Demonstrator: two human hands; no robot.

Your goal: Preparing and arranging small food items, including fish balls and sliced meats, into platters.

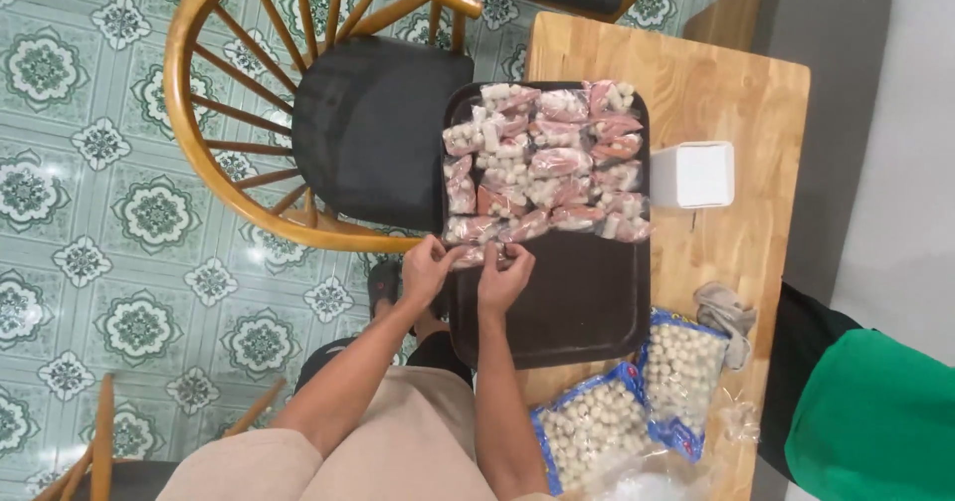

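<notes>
My left hand (pixel 426 267) and my right hand (pixel 506 277) both pinch one small clear packet of pink and white food pieces (pixel 481 255) at the near left edge of a dark brown tray (pixel 577 302). The far half of the tray is covered with several rows of similar small filled packets (pixel 545 163). The near half of the tray is bare. The tray lies on a light wooden table (pixel 736 103) and overhangs its left edge.
Two large blue-edged bags of white balls (pixel 637 401) lie on the table at the near right, with crumpled plastic and a rag (pixel 724 312) beside them. A white box (pixel 693 174) stands right of the tray. A wooden chair (pixel 328 113) stands left. A person in green (pixel 875 421) sits at right.
</notes>
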